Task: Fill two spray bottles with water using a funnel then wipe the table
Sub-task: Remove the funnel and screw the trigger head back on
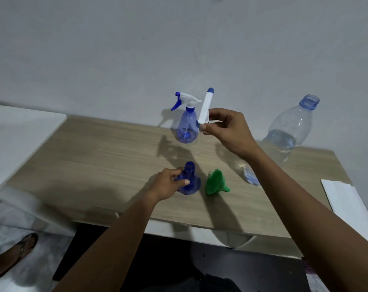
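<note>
My left hand (168,183) grips an open blue spray bottle (190,182) near the table's front; its neck has no head on it. My right hand (228,129) holds up a white spray head with a blue tip (206,106), lifted above the table. A second blue spray bottle (187,127) with its white and blue trigger head on stands at the back. A green funnel (215,182) lies on its side just right of the open bottle. A large clear water bottle (292,127), uncapped and partly full, stands at the back right.
The wooden table (107,157) stands against a grey wall. White folded cloth or paper (347,203) lies at the right edge. A small blue and clear thing (249,175) lies under my right forearm. A white surface (21,131) adjoins on the left.
</note>
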A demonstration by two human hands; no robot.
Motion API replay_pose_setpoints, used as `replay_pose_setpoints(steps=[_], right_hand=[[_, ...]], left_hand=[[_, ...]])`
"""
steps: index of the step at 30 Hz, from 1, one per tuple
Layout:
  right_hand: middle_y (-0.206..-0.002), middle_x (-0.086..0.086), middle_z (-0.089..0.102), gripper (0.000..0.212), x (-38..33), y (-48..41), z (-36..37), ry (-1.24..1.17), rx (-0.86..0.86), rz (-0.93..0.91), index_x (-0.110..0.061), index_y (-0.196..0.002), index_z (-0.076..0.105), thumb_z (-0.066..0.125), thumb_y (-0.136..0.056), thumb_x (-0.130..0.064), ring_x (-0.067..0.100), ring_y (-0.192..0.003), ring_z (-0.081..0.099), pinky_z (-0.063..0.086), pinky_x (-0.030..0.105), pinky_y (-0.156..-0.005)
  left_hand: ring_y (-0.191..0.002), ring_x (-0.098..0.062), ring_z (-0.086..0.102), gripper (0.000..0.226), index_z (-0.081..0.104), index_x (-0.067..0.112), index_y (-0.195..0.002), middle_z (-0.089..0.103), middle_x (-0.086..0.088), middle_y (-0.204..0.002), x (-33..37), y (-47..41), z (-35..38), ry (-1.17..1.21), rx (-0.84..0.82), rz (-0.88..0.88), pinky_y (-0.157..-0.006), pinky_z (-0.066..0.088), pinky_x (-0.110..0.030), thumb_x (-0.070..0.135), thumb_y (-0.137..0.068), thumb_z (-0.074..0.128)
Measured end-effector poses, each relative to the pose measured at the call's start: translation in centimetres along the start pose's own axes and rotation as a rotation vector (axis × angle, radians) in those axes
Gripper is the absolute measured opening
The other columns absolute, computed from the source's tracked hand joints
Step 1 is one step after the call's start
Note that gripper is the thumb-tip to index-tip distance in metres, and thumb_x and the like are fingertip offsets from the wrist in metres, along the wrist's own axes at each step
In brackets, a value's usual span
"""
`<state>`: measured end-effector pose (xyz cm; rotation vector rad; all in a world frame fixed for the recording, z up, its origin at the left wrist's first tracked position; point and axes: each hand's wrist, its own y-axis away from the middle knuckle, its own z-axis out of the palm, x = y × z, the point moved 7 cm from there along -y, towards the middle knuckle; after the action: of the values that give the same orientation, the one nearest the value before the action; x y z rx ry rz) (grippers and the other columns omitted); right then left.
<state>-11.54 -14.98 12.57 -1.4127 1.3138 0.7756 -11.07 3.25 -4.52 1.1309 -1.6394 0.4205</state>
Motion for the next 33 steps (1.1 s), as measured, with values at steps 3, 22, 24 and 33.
replay_pose_setpoints(steps=[3,22,24,33], right_hand=[[-0.107,0.004,0.077,0.027,-1.5,1.1,0.0,-0.055,0.009,-0.046,-0.009,-0.112,0.073,0.077,-0.087,-0.001,0.029,-0.09,0.077,0.061,0.047,-0.089],[-0.106,0.012,0.077,0.029,7.7,4.8,4.7,-0.078,-0.15,0.144,-0.009,-0.111,0.072,0.072,-0.087,0.007,0.018,-0.099,0.074,0.058,0.038,-0.096],[-0.109,0.013,0.077,0.03,8.7,5.0,5.0,-0.074,-0.174,0.158,-0.009,-0.111,0.072,0.071,-0.087,0.008,0.022,-0.104,0.074,0.057,0.041,-0.099],[-0.111,0.016,0.076,0.03,10.5,4.7,5.5,-0.058,-0.208,0.176,0.001,-0.114,0.07,0.072,-0.086,0.009,0.02,-0.104,0.074,0.057,0.035,-0.099]], left_hand=[[-0.114,-0.013,0.063,0.042,0.064,0.01,-0.132,0.067,0.0,-0.129,-0.3,-0.2,0.1,0.014,0.0,0.0,-0.078,0.045,-0.002,0.01,-0.09,0.071],[-0.091,0.003,0.065,0.037,0.064,0.011,-0.13,0.071,0.003,-0.109,-0.7,0.1,0.4,0.041,0.013,0.019,-0.076,0.046,-0.002,0.01,-0.093,0.066],[-0.087,0.009,0.065,0.038,0.063,0.016,-0.131,0.072,0.004,-0.104,-0.7,-0.1,0.4,0.034,0.008,0.022,-0.077,0.047,-0.005,0.01,-0.093,0.067],[-0.096,-0.004,0.069,0.04,0.062,0.019,-0.132,0.074,0.0,-0.107,-0.9,-0.4,0.6,0.061,-0.004,0.032,-0.086,0.049,-0.014,0.011,-0.093,0.068]])
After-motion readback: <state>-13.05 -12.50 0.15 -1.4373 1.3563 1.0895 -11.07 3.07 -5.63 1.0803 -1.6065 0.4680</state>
